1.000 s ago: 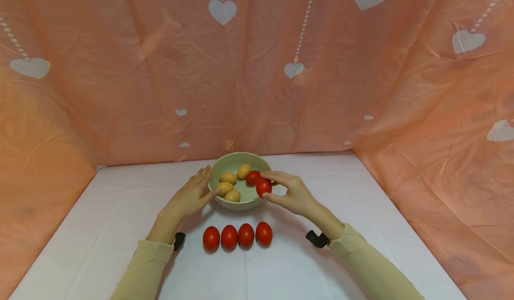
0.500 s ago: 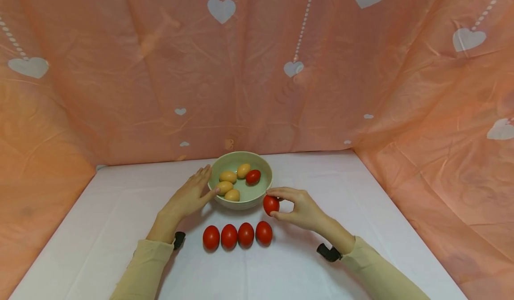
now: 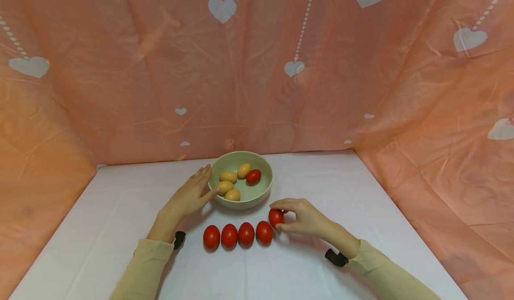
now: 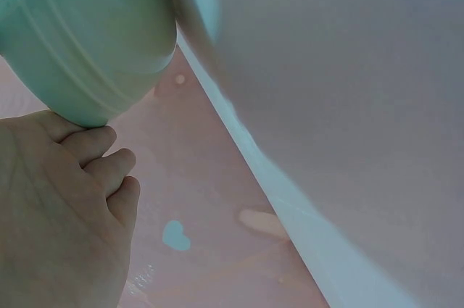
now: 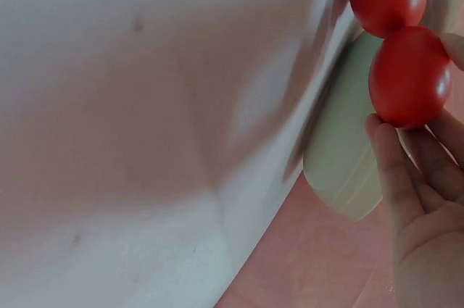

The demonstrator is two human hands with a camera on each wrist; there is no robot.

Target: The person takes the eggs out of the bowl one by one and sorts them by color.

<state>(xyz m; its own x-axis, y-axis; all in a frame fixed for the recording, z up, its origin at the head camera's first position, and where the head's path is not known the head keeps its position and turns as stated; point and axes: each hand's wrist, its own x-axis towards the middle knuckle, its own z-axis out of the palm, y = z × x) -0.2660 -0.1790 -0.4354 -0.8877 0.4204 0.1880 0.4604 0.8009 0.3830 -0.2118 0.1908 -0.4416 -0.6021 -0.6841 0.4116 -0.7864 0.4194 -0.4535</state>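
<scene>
One red egg-shaped piece (image 3: 276, 218) pinched in the right hand (image 3: 307, 218), thumb on the near side, fingertips on the far side. It sits just beside the right end of a row of four red pieces (image 3: 246, 235), a little farther from the person than they are. Its long axis seems to run roughly away from the person, much like theirs. Touching its neighbour, or the cloth? Can't tell from here.

Right hand is the nearer to the row; left hand (image 3: 185, 198) is well apart from the held piece, fingers stretched along the outside of a pale green bowl (image 3: 240, 205), thumb over its rim. The bowl lies beyond the row — up and to the left of the right hand. Inside: four yellow pieces (image 3: 228, 177) and a lone red one (image 3: 253, 177).

Farther out, a white cloth (image 3: 321, 179) underneath — then an orange backdrop (image 3: 257, 90) with pale hearts.
</scene>
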